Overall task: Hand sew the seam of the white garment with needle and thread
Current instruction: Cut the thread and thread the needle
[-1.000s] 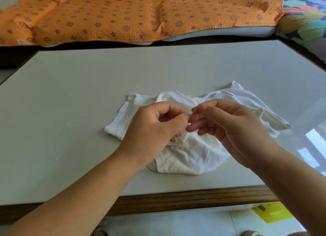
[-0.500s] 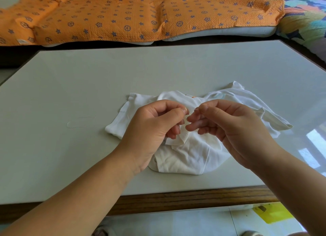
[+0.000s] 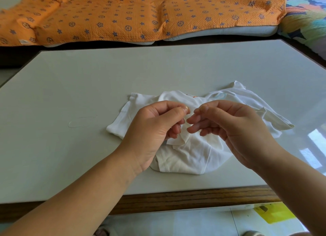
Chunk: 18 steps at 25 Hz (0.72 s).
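Note:
A crumpled white garment (image 3: 192, 154) lies on the pale table (image 3: 70, 156), near its front edge. My left hand (image 3: 153, 131) pinches a raised fold of the cloth between thumb and forefinger. My right hand (image 3: 231, 129) hovers just to the right of it, fingers curled, with thumb and forefinger tips pressed together on a thin needle (image 3: 193, 107) that is barely visible beside the fold. The thread running from the needle is too fine to make out.
A loose loop of pale thread (image 3: 81, 122) lies on the table left of the garment. An orange star-patterned quilt (image 3: 132, 15) covers the seat behind the table, with a colourful blanket (image 3: 307, 22) at the right. A yellow item (image 3: 273, 212) lies on the floor below the wooden table edge (image 3: 194, 198).
Both hands have risen slightly with the fold. The fingertips, which were touching a second ago, now have a small gap between them.

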Available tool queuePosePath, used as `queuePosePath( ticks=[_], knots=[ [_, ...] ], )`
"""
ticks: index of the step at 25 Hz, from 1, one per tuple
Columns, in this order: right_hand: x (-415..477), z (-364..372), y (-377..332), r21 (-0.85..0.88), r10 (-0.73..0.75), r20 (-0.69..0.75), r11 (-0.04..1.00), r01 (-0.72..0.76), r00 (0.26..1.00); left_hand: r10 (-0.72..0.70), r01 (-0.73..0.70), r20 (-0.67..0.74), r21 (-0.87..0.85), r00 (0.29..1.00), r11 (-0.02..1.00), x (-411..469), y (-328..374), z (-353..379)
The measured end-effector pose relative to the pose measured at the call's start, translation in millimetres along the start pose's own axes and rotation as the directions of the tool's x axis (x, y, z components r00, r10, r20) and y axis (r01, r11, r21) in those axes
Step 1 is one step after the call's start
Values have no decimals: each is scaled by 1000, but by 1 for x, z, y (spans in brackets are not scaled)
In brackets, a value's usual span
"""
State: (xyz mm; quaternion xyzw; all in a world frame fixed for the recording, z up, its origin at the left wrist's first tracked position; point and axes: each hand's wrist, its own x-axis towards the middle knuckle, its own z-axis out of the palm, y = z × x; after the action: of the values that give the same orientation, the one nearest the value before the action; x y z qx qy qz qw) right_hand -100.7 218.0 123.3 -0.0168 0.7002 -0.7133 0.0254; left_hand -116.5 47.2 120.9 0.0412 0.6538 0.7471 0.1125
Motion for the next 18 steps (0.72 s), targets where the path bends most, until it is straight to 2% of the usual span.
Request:
queuePosePath(
  ticks=[4,10,18],
  knots=[
    [3,-4,0,58,15,-35,998,-13,999,22,-22,8,40,1000,999,-1,-1,0],
    [0,-1,0,-35,-37,15,999,38,999,39,-40,18,70,999,997,0,-2,0],
    [0,1,0,-19,-45,6,999,46,999,55,-59,29,127,998,990,0,-4,-2]
  ],
)
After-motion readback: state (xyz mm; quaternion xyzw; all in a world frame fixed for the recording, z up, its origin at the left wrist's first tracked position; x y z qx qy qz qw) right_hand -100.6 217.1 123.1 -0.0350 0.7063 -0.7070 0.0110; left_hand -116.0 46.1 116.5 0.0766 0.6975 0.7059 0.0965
